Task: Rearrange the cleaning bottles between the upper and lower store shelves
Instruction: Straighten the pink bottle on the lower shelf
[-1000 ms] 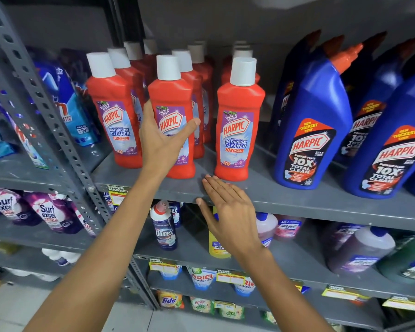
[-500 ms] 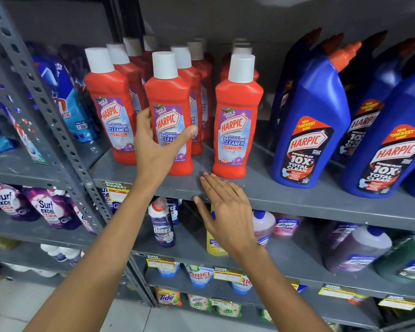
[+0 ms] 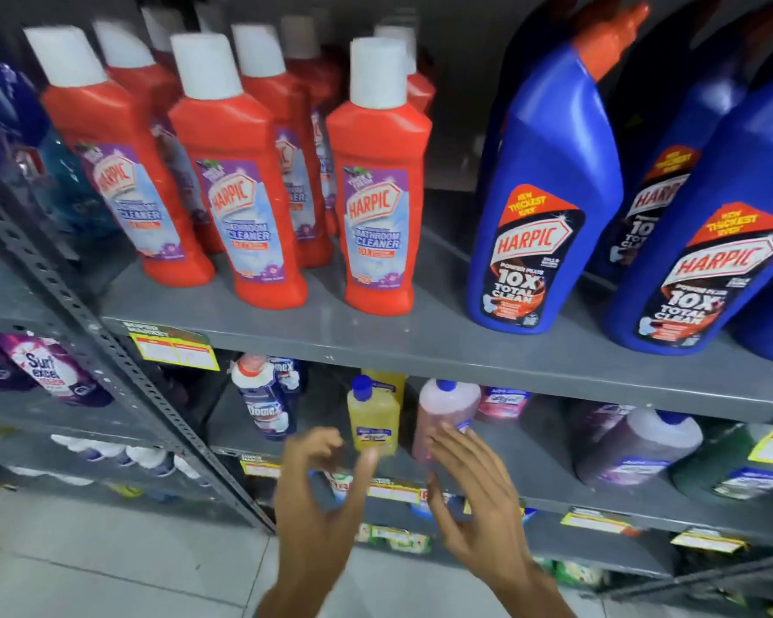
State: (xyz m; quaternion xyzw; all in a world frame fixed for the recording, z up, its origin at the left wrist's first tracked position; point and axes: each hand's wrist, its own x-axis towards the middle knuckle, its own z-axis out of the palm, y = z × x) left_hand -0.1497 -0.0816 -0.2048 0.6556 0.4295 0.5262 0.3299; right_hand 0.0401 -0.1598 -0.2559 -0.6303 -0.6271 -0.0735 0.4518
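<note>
On the upper grey metal shelf [image 3: 376,339], the red plastic bathroom-cleaner bottles with white caps [image 3: 237,180] stand upright in rows at the left, none of them held; the tall blue plastic toilet-cleaner bottles with orange spouts [image 3: 541,202] stand to their right. Below, on the lower grey shelf [image 3: 532,448], a dark blue bottle with a red-and-white cap [image 3: 264,401] stands furthest left, then a small yellow plastic bottle with a blue cap [image 3: 372,417], then a pink translucent bottle with a blue cap [image 3: 447,414].

The left hand [image 3: 318,497] hangs empty, fingers curled and spread apart, just near of the yellow bottle. The right hand [image 3: 478,501] is likewise empty and spread, its fingertips [image 3: 442,437] at the pink bottle's near side; whether they touch is blurred.

The step in hand looks like reaching for lower-shelf bottles. Next, each hand would need to close round a bottle's body, lift it clear of the upper shelf's edge, and find a free spot above.
</note>
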